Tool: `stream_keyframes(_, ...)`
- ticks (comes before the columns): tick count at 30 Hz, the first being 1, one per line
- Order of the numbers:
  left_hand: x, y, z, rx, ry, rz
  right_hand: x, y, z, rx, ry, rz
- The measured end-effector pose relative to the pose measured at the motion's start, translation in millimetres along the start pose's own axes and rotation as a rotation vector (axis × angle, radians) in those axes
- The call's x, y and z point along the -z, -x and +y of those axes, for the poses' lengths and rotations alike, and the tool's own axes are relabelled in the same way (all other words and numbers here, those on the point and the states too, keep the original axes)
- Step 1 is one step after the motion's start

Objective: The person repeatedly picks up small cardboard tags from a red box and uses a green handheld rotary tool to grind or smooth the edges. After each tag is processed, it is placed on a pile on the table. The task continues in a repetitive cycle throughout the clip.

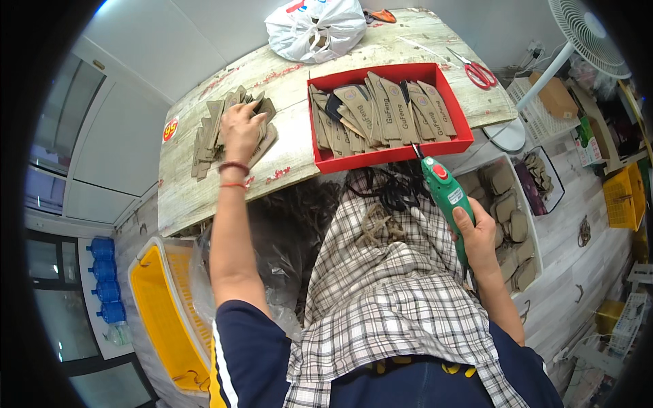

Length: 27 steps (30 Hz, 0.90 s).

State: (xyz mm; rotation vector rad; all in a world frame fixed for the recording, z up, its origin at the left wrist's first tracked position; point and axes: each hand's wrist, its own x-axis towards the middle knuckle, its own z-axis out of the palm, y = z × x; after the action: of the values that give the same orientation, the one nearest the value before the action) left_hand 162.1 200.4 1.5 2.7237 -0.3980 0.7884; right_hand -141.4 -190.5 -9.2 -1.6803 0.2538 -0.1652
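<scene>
My left hand (241, 129) is over a loose heap of khaki fabric pieces (207, 139) on the left of the table. Its fingers are bent and seem to pinch one of the pieces; the hand partly hides it. In my right hand (479, 234) is a green handheld power tool (445, 190) with a red button and a thin metal tip. That tip points at the near edge of a red box (394, 158). Inside the box stand rows of khaki fabric strips (391, 112) with dark print, a few dark ones among them.
Red-handled scissors (479, 73) and a white plastic bag (316, 30) lie farther back on the table (286, 136). A white bin of khaki pieces (534, 248) stands right, a yellow basket (153, 306) left. A white fan (592, 34) rises at the back right. Dark cords lie on my checked apron (381, 292).
</scene>
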Motion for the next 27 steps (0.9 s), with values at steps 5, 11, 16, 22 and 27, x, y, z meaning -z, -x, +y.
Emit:
stream_keyframes(5,-67.5,-10.6,116.8,-0.065,-0.034,-0.11,-7.8,-0.8,-6.7,0.006,0.013,-0.01)
stream_keyframes(11,-77.3,-16.7,167.3,0.02,0.052,-0.056,-4.7,0.8,-3.3,-0.007,0.023,0.042)
stream_keyframes(16,-59.9,2.5,173.8,0.375,1.034,0.064,-5.5,-5.0,-3.7,0.043,0.042,0.032)
stream_keyframes(22,24.8,24.2,204.4,0.64,1.874,0.076,-12.8,-10.0,-25.2,0.144,0.064,0.062)
stream_keyframes(27,36.7,53.9,233.3,0.734,1.971,0.031,-19.9,-1.8,-29.2,0.097,0.014,0.033)
